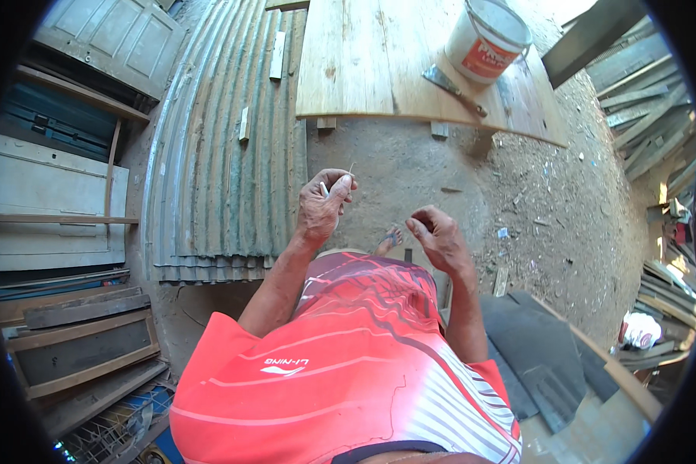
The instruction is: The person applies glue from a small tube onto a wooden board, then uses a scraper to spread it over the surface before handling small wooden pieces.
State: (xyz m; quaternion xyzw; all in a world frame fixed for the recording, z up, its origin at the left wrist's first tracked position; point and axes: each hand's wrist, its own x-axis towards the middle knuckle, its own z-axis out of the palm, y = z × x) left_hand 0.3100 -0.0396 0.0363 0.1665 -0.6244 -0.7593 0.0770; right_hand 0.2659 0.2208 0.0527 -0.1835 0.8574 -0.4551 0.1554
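Raised in front of my body, my left hand (325, 207) is closed in a pinch. Between its fingers sits a small white stick (324, 189), cigarette-like in shape. A very thin strand (352, 168) rises from the thumb and fingertip. To its right, my right hand (439, 238) hangs apart from it with the fingers curled in and the thumb close to the index finger. Whether anything tiny is in that hand, I cannot make out. Neither hand touches the wooden board table (363, 69) ahead.
On the table stand a white bucket (487, 46) and a brush-like tool with a wide blade (455, 90). Corrugated metal sheets (209, 155) lie on the left, beside old doors (54, 201). Dark sheets (533, 356) lie near right; timber scraps (657, 116) are piled far right.
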